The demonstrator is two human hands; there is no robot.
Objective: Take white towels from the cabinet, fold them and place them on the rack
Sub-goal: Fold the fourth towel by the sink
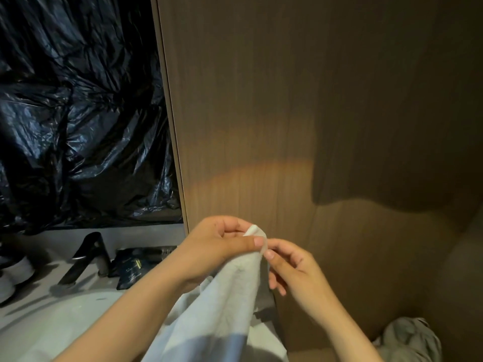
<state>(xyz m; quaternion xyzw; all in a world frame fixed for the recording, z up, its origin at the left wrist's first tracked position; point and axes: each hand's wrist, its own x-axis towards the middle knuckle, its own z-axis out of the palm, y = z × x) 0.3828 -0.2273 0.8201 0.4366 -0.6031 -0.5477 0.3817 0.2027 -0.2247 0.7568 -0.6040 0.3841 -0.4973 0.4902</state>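
i see my left hand (217, 246) near 6 o'clock pinching the top corner of a thin white cloth towel (224, 309), thumb over fingers. my right hand (295, 273), at its 3 o'clock, nips the same corner's edge between thumb and forefinger. the towel hangs toward 6 o'clock, before a brown wooden cabinet panel (261, 126). crinkled black plastic sheeting (78, 113) fills 10 o'clock.

head-worn view, facing down, close on hands (251, 252)
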